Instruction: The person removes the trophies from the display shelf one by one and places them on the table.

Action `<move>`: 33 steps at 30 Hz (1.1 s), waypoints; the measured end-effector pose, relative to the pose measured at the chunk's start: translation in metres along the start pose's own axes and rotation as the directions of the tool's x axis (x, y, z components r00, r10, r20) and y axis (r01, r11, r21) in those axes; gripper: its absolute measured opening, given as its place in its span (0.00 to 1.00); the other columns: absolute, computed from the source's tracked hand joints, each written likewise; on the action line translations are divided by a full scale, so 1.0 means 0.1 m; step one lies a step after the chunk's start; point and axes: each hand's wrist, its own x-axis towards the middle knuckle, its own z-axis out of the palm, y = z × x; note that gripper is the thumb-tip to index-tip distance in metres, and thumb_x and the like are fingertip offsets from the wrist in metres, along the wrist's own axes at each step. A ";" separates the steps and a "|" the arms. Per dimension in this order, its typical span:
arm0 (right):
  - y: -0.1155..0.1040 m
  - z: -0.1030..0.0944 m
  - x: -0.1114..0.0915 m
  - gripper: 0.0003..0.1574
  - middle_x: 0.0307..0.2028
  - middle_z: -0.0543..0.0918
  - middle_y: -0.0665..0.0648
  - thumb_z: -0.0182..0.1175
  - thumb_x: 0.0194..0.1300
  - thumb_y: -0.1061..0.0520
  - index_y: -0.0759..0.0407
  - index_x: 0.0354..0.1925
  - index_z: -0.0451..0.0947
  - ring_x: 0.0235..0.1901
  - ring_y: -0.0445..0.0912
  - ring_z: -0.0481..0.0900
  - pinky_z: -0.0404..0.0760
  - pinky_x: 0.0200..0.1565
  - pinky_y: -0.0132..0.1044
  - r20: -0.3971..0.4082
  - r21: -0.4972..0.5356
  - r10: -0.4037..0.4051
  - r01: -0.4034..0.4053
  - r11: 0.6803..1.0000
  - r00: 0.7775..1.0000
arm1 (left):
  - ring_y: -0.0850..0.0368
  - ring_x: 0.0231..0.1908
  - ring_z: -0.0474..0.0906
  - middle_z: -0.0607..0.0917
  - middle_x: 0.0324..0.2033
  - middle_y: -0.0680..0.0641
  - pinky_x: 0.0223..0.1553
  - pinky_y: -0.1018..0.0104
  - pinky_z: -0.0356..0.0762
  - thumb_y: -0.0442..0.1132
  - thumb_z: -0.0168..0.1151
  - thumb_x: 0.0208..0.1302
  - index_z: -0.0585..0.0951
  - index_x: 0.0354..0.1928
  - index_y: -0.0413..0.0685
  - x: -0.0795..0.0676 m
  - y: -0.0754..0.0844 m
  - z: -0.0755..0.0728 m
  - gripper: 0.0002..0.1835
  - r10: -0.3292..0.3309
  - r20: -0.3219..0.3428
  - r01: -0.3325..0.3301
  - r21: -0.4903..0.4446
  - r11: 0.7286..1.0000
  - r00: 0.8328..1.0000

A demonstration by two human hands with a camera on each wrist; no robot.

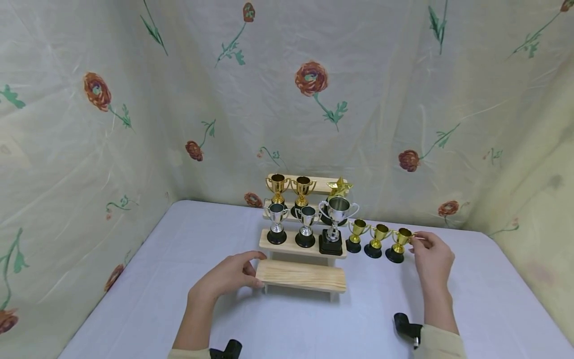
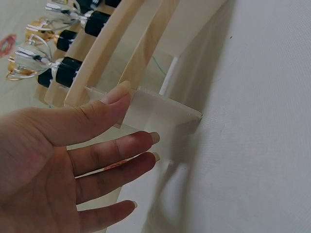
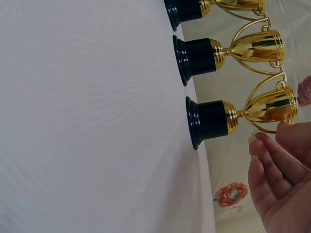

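Note:
A wooden tiered display stand [image 1: 301,275] holds several small trophies on its upper steps, while its lowest step is bare. At that step's left end is my left hand [image 1: 235,273], thumb against the board's edge and the other fingers spread loosely, as the left wrist view shows. To the right of the stand, three gold trophy cups with black bases stand upright in a row on the table. My right hand [image 1: 432,257] pinches the handle of the rightmost gold trophy cup [image 3: 272,106] between thumb and fingertips. The middle gold trophy cup [image 3: 255,47] is beside it.
Silver trophy cups [image 1: 307,219] and a larger silver cup [image 1: 337,208] line the second step. Behind them are gold cups [image 1: 278,184] and a gold star trophy [image 1: 339,186]. A white-covered table [image 1: 188,229] meets flowered curtains [image 1: 358,109] at back and sides.

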 end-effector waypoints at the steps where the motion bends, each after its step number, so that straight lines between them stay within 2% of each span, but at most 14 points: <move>1: 0.00 0.00 0.00 0.17 0.44 0.88 0.66 0.59 0.70 0.55 0.61 0.53 0.82 0.20 0.25 0.76 0.73 0.26 0.20 -0.003 0.001 0.001 -0.001 1.000 1.000 | 0.55 0.32 0.75 0.83 0.31 0.51 0.32 0.61 0.70 0.43 0.77 0.52 0.76 0.61 0.62 0.00 0.00 0.00 0.33 -0.001 0.000 0.001 0.000 1.000 1.000; 8: -0.01 -0.04 -0.02 0.17 0.46 0.87 0.66 0.60 0.67 0.60 0.61 0.52 0.82 0.20 0.24 0.76 0.73 0.27 0.18 -0.052 0.035 -0.032 0.034 0.999 0.998 | 0.56 0.32 0.75 0.83 0.30 0.51 0.32 0.61 0.70 0.42 0.77 0.52 0.76 0.62 0.62 -0.02 0.02 0.00 0.33 -0.010 -0.004 0.010 -0.006 1.000 1.000; 16: -0.03 -0.10 0.00 0.17 0.41 0.89 0.60 0.61 0.64 0.62 0.61 0.52 0.83 0.18 0.19 0.73 0.72 0.27 0.17 -0.104 0.069 -0.066 0.074 0.995 0.992 | 0.56 0.32 0.75 0.83 0.31 0.51 0.32 0.61 0.70 0.42 0.77 0.52 0.77 0.61 0.62 -0.03 0.03 0.00 0.33 0.002 -0.008 -0.003 -0.010 1.000 1.000; 19: -0.05 -0.13 -0.01 0.17 0.37 0.88 0.51 0.62 0.63 0.63 0.61 0.51 0.83 0.19 0.18 0.72 0.72 0.27 0.16 -0.134 0.089 -0.083 0.096 0.991 0.987 | 0.56 0.32 0.75 0.82 0.30 0.51 0.32 0.61 0.70 0.43 0.77 0.52 0.77 0.61 0.61 -0.04 0.03 0.00 0.33 0.013 -0.007 -0.013 -0.010 1.000 1.000; 23: -0.11 -0.17 -0.02 0.16 0.30 0.82 0.33 0.62 0.63 0.64 0.61 0.50 0.84 0.20 0.18 0.73 0.72 0.28 0.16 -0.160 0.125 -0.102 0.123 0.985 0.982 | 0.56 0.32 0.75 0.82 0.30 0.51 0.32 0.61 0.70 0.43 0.77 0.52 0.77 0.61 0.61 -0.04 0.03 -0.01 0.32 0.019 -0.008 -0.019 -0.010 1.000 1.000; 26: -0.15 -0.20 -0.04 0.17 0.29 0.78 0.28 0.62 0.63 0.63 0.60 0.51 0.83 0.21 0.20 0.74 0.73 0.28 0.16 -0.153 0.137 -0.106 0.128 0.982 0.983 | 0.56 0.32 0.75 0.82 0.30 0.51 0.32 0.61 0.70 0.42 0.77 0.52 0.77 0.61 0.60 -0.04 0.03 0.00 0.32 0.022 -0.006 -0.022 -0.014 1.000 1.000; 33: -0.26 -0.24 -0.08 0.18 0.36 0.85 0.42 0.62 0.67 0.59 0.56 0.55 0.82 0.25 0.24 0.78 0.75 0.31 0.17 -0.100 0.114 -0.096 0.107 0.988 0.990 | 0.56 0.32 0.75 0.82 0.30 0.51 0.32 0.61 0.70 0.42 0.77 0.52 0.77 0.61 0.60 -0.03 0.03 0.00 0.32 0.019 -0.008 -0.019 -0.003 1.000 1.000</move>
